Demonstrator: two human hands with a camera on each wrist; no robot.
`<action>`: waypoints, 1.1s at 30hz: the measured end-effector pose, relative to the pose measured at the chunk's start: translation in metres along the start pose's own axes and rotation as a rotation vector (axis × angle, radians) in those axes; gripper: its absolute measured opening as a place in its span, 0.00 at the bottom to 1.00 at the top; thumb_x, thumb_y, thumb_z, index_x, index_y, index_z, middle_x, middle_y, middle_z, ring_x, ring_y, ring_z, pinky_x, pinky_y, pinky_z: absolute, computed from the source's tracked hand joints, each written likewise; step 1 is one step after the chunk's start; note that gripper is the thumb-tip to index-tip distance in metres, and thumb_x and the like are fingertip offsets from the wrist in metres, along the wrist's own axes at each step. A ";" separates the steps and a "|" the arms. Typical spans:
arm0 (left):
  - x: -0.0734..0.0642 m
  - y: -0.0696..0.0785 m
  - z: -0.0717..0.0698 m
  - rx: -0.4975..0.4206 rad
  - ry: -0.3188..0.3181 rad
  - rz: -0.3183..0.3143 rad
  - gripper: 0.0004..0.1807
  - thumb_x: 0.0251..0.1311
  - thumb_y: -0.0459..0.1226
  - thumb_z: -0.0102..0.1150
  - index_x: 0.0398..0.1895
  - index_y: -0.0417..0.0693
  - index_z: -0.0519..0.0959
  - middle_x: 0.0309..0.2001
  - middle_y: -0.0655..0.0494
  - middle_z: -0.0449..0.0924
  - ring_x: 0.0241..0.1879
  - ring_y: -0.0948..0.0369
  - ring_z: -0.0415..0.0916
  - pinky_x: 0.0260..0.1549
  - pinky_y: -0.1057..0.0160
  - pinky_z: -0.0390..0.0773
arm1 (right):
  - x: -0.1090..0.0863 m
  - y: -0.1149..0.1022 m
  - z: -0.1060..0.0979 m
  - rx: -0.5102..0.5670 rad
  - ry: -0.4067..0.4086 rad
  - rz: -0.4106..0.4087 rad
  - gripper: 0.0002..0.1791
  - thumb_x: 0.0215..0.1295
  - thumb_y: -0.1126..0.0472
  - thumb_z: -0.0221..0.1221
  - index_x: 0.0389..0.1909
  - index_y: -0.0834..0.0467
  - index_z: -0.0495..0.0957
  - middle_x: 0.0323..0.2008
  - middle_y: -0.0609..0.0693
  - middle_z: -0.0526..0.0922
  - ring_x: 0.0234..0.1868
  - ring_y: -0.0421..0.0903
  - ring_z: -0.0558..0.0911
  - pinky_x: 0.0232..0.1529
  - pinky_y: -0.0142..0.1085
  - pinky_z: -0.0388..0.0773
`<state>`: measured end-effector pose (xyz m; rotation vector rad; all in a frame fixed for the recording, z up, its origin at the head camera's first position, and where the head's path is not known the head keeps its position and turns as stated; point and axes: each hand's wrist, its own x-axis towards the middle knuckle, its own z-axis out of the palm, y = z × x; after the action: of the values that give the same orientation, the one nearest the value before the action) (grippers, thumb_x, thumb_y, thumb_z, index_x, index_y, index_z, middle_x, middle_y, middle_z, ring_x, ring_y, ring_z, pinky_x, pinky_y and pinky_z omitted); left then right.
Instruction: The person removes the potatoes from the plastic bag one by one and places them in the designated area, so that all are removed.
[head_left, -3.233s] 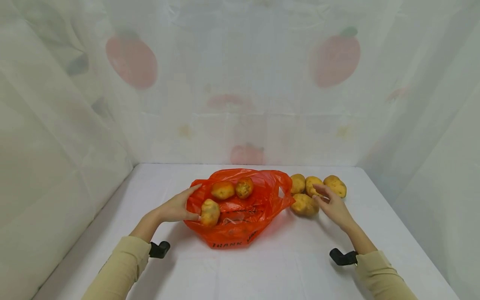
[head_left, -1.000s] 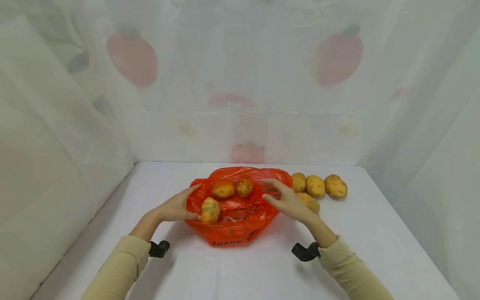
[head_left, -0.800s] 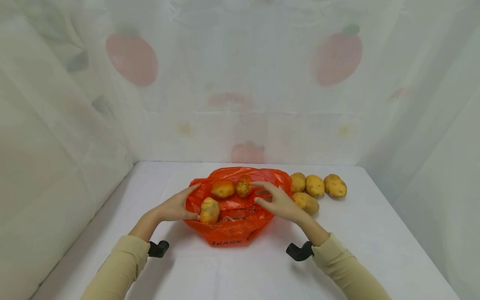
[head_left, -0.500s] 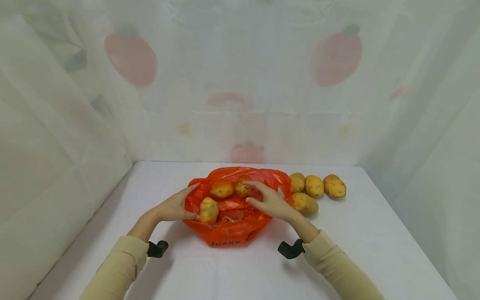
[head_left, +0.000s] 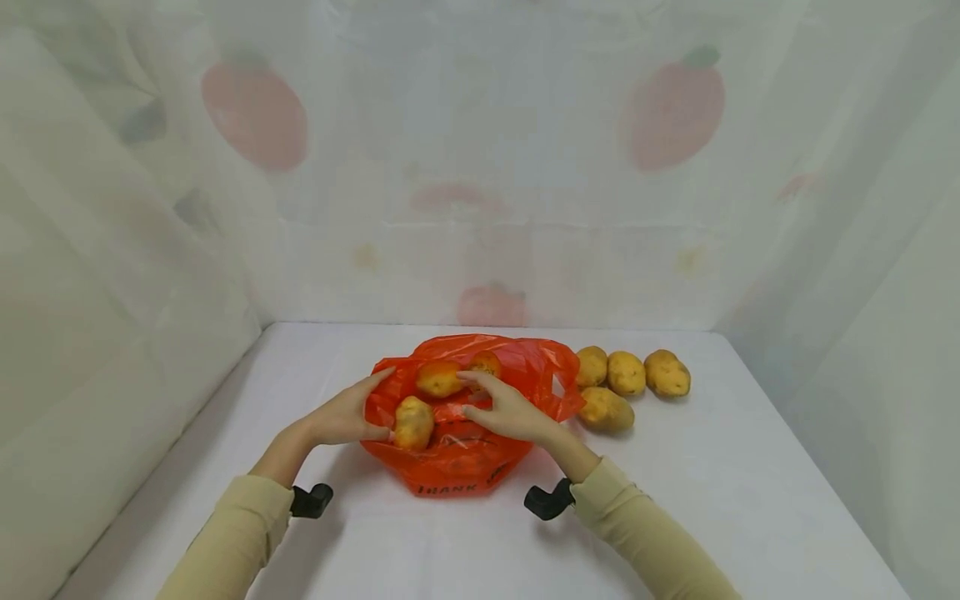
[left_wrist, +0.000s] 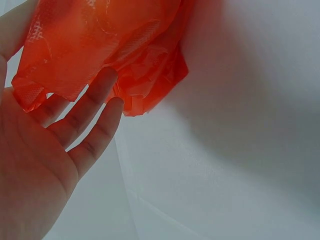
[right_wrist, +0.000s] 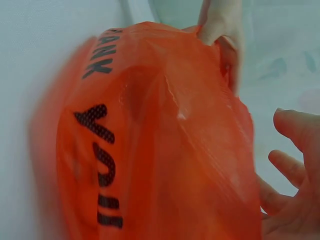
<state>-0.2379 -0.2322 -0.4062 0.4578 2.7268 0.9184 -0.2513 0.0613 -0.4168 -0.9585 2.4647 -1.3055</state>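
A red plastic bag (head_left: 450,471) printed with black letters lies with its mouth towards me on the table. Inside it are three potatoes: one potato (head_left: 412,423) near the left rim, another potato (head_left: 439,379) behind it, and a third potato (head_left: 486,363) partly covered by my right fingers. My left hand (head_left: 341,417) holds the bag's left rim, thumb and index spread apart at the mouth. Over the bag's right half, my right hand (head_left: 513,410) reaches in with parted, gently bent fingers and holds nothing. In the right wrist view its fingers (right_wrist: 287,167) show beside the bag's rim.
Several loose potatoes sit right of the bag, among them a front potato (head_left: 606,410) and a far right potato (head_left: 667,373). The white table (head_left: 420,550) has curtains (head_left: 480,167) behind and on both sides. A black wrist camera (head_left: 549,500) sits below my right wrist.
My right hand has moved left from the loose potatoes, across the bag's right rim and in over the potatoes inside. The left hand stays at the left rim.
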 end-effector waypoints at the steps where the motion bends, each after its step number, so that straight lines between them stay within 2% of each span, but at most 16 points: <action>1: 0.000 0.000 0.000 0.000 0.002 0.000 0.52 0.45 0.45 0.68 0.72 0.52 0.48 0.69 0.46 0.54 0.66 0.46 0.53 0.59 0.41 0.62 | 0.002 0.000 0.002 -0.007 -0.005 -0.001 0.31 0.64 0.53 0.55 0.67 0.52 0.59 0.64 0.51 0.64 0.62 0.52 0.67 0.61 0.47 0.66; 4: -0.001 0.001 -0.001 -0.011 0.005 -0.004 0.52 0.45 0.44 0.68 0.72 0.51 0.48 0.68 0.45 0.54 0.65 0.45 0.54 0.58 0.40 0.62 | 0.006 0.000 0.007 -0.018 -0.022 0.009 0.31 0.64 0.50 0.55 0.67 0.49 0.59 0.65 0.51 0.63 0.65 0.50 0.64 0.63 0.48 0.62; 8: -0.001 -0.001 -0.001 -0.014 0.006 -0.001 0.52 0.45 0.44 0.68 0.72 0.51 0.48 0.68 0.45 0.54 0.65 0.45 0.54 0.58 0.40 0.63 | 0.012 0.000 0.015 -0.010 -0.043 0.039 0.31 0.64 0.47 0.54 0.67 0.45 0.59 0.65 0.51 0.64 0.65 0.51 0.64 0.62 0.49 0.63; 13: -0.001 -0.004 -0.001 -0.008 0.005 -0.002 0.52 0.46 0.45 0.68 0.72 0.51 0.48 0.68 0.45 0.55 0.64 0.44 0.55 0.57 0.40 0.64 | 0.020 -0.003 0.025 0.011 -0.058 0.060 0.34 0.63 0.47 0.55 0.68 0.47 0.57 0.65 0.51 0.64 0.64 0.52 0.66 0.60 0.49 0.67; 19: 0.000 -0.003 0.000 -0.011 0.010 -0.002 0.52 0.45 0.44 0.69 0.72 0.51 0.48 0.68 0.46 0.55 0.64 0.46 0.56 0.57 0.41 0.65 | 0.030 -0.005 0.035 -0.011 -0.073 0.043 0.35 0.62 0.49 0.57 0.68 0.51 0.56 0.64 0.52 0.65 0.61 0.51 0.69 0.58 0.43 0.70; 24: 0.000 -0.003 0.000 -0.002 0.016 0.008 0.52 0.45 0.45 0.69 0.72 0.51 0.48 0.68 0.46 0.56 0.64 0.46 0.57 0.56 0.41 0.65 | 0.035 -0.005 0.039 -0.005 -0.092 0.042 0.35 0.62 0.49 0.57 0.68 0.52 0.57 0.64 0.52 0.64 0.62 0.50 0.67 0.60 0.43 0.68; 28: 0.000 -0.003 0.000 0.005 0.014 0.019 0.52 0.45 0.45 0.69 0.72 0.48 0.48 0.67 0.44 0.56 0.62 0.45 0.58 0.54 0.42 0.68 | 0.039 -0.005 0.044 -0.008 -0.101 0.063 0.37 0.61 0.47 0.58 0.68 0.52 0.57 0.64 0.50 0.65 0.62 0.48 0.67 0.60 0.42 0.68; 33: 0.001 -0.003 0.001 -0.005 0.016 0.017 0.52 0.45 0.43 0.69 0.71 0.48 0.49 0.67 0.46 0.57 0.62 0.47 0.60 0.54 0.44 0.69 | 0.043 -0.007 0.048 -0.038 -0.108 0.114 0.38 0.59 0.43 0.58 0.68 0.51 0.57 0.64 0.48 0.65 0.61 0.45 0.68 0.60 0.42 0.69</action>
<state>-0.2391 -0.2338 -0.4085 0.4760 2.7384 0.9364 -0.2597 -0.0010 -0.4341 -0.8596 2.4313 -1.1437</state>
